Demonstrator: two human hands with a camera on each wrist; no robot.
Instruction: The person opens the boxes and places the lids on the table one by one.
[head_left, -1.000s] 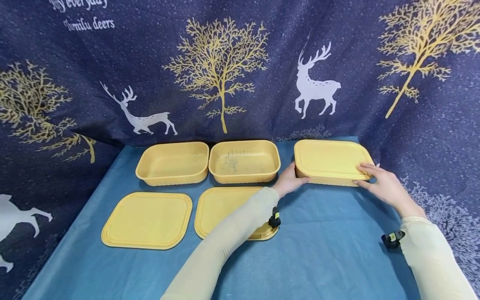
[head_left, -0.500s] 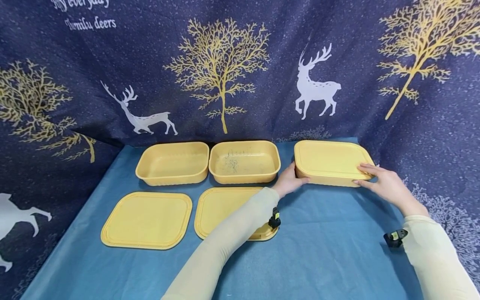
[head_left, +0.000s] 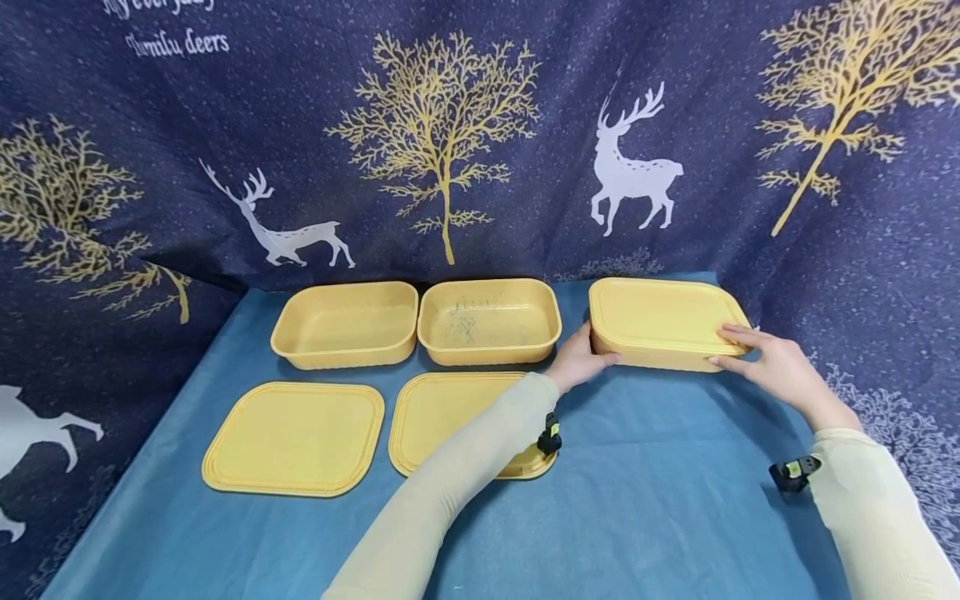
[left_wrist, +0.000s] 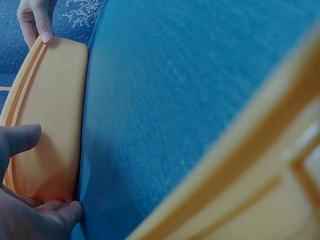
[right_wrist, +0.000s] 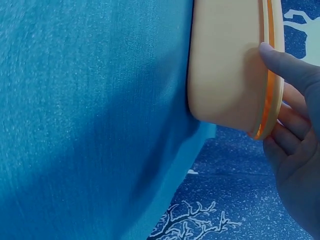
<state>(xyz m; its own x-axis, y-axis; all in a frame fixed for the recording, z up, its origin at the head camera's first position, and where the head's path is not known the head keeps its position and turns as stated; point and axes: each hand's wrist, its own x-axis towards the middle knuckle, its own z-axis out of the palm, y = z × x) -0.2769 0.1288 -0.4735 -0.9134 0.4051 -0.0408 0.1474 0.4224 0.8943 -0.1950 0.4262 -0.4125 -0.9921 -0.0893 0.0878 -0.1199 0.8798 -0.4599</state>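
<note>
A yellow rectangular food container (head_left: 660,358) with its yellow lid (head_left: 663,312) on top stands at the back right of the table. My left hand (head_left: 580,362) grips its left end, the thumb along the front wall and the fingers round the end. At the opposite end, my right hand (head_left: 786,375) holds the lid's rim between thumb and fingers. In the right wrist view the thumb of that hand (right_wrist: 300,160) lies on the front side just under the rim, its fingers behind. The left wrist view shows the container's wall (left_wrist: 55,95) between both hands.
Two uncovered yellow containers, a left one (head_left: 345,325) and a middle one (head_left: 489,325) with dark specks inside, stand side by side at the back. Before them lie two flat lids, one at left (head_left: 294,440), the other (head_left: 442,417) partly under my left sleeve. A patterned cloth (head_left: 525,125) hangs behind.
My right wrist has shifted very slightly to the right. Both hands stay on the lidded container, and the other things have not moved.
</note>
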